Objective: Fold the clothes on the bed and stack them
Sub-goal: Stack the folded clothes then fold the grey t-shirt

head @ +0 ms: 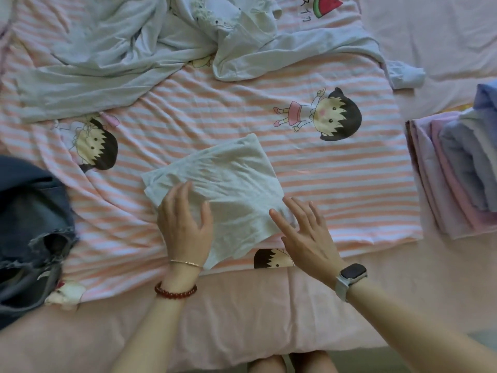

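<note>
A folded white garment [228, 179] lies as a tilted square on the pink-striped cartoon sheet [349, 179], near the bed's front edge. My left hand [184, 224] rests flat on its near left part, fingers straight and spread. At the garment's near right corner my right hand [304, 232] lies with straight fingers touching the cloth. A stack of folded clothes [457, 179] in pink, lilac and blue stands at the right. Unfolded pale blue and white clothes [121, 49] lie crumpled across the far side of the bed.
Blue denim clothing [29, 227] with frayed hems lies heaped at the left edge, a small white item [66, 293] beside it. The plain pink bedsheet [242, 313] runs along the front edge. My knees [290, 363] show below the bed.
</note>
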`<action>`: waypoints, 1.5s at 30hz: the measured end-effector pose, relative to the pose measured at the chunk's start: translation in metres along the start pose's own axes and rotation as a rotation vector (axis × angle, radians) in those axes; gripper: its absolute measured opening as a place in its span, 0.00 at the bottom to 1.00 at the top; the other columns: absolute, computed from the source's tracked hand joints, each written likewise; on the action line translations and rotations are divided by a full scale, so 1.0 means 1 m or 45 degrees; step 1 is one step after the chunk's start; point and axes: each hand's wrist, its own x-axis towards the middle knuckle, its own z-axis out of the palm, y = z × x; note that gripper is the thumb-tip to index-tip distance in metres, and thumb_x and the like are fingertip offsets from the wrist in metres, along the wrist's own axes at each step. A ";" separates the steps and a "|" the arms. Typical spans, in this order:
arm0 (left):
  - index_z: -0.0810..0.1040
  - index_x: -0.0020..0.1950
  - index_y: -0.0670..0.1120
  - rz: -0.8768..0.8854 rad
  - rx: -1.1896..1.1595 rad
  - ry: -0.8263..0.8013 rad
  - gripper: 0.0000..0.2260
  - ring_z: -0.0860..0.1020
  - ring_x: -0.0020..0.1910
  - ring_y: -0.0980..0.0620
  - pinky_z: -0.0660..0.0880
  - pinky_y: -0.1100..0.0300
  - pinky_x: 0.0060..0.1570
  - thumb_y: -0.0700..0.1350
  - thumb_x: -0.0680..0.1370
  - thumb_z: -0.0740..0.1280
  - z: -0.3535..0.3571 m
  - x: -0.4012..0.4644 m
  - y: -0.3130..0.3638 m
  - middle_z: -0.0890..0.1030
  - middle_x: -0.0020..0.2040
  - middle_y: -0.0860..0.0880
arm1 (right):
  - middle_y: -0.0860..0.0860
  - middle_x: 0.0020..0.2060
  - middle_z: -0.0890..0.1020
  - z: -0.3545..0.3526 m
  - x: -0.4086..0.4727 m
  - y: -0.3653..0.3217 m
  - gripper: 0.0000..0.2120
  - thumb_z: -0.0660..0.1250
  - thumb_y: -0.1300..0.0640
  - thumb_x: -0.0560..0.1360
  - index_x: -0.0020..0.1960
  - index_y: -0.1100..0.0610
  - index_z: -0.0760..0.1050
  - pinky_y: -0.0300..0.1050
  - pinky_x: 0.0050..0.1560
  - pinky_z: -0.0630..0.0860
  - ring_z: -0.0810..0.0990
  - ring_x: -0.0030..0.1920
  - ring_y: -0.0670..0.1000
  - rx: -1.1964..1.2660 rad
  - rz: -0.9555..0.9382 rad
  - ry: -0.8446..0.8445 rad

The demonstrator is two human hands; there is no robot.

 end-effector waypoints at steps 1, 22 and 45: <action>0.70 0.65 0.39 -0.262 -0.146 -0.009 0.24 0.69 0.61 0.43 0.65 0.53 0.62 0.52 0.73 0.60 -0.005 -0.017 -0.001 0.72 0.60 0.39 | 0.59 0.69 0.60 -0.001 0.004 -0.001 0.45 0.73 0.67 0.63 0.72 0.49 0.54 0.62 0.68 0.58 0.62 0.69 0.61 -0.021 -0.060 -0.006; 0.70 0.37 0.49 -0.727 -0.639 -0.099 0.07 0.73 0.35 0.56 0.69 0.62 0.38 0.50 0.71 0.64 -0.024 0.000 -0.009 0.74 0.35 0.53 | 0.55 0.67 0.71 -0.007 0.063 -0.012 0.22 0.60 0.49 0.73 0.66 0.51 0.70 0.53 0.63 0.65 0.66 0.67 0.58 0.193 -0.271 -0.196; 0.80 0.58 0.44 -0.501 0.016 0.191 0.13 0.71 0.56 0.45 0.68 0.62 0.53 0.43 0.74 0.68 -0.029 0.048 -0.027 0.70 0.58 0.40 | 0.57 0.71 0.63 -0.005 0.052 -0.009 0.43 0.71 0.67 0.61 0.72 0.52 0.60 0.63 0.66 0.64 0.59 0.70 0.60 -0.036 -0.391 -0.218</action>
